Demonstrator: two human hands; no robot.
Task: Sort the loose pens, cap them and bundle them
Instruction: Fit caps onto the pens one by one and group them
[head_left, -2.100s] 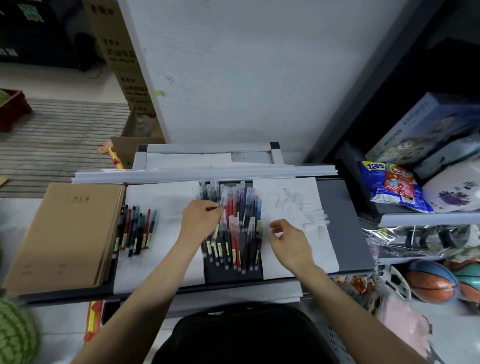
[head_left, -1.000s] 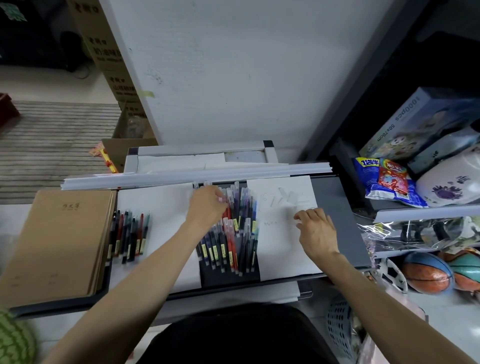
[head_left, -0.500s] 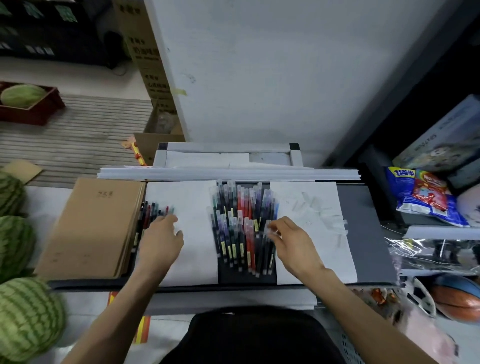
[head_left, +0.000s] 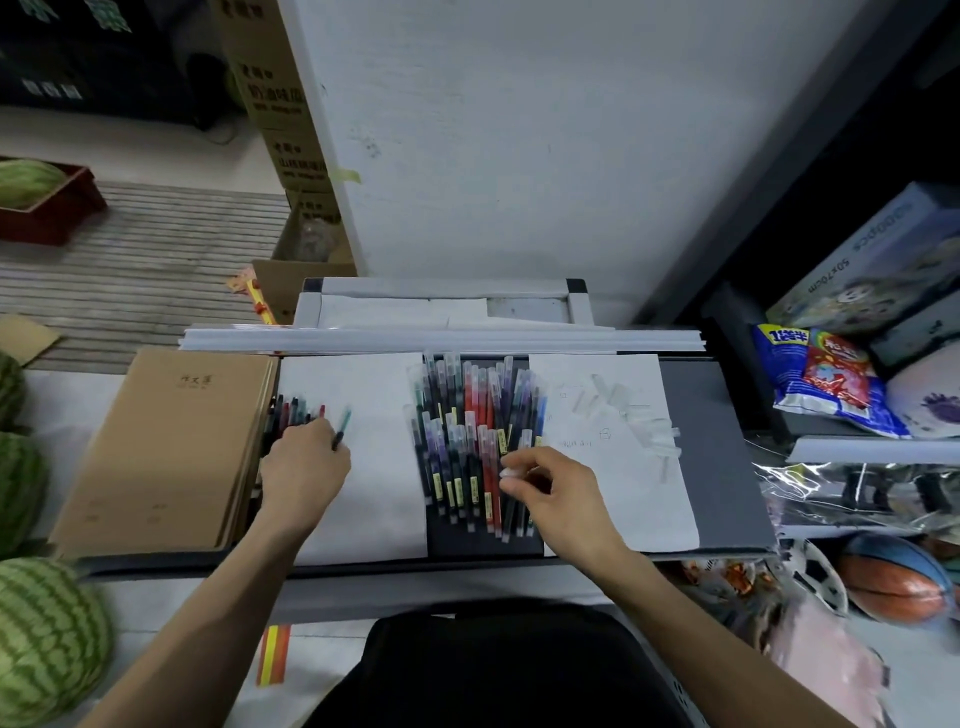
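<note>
L hand (head_left: 304, 467) holding teal pen (head_left: 343, 427) beside sorted pens (head_left: 290, 411) on white paper (head_left: 376, 499), R hand (head_left: 563, 491) curled over pen pile (head_left: 470, 415), grip cannot tell

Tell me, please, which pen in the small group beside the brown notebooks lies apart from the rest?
The teal pen, rightmost: it lies slanted on the white paper by the left hand, while the other pens sit packed together against the notebooks.
</note>
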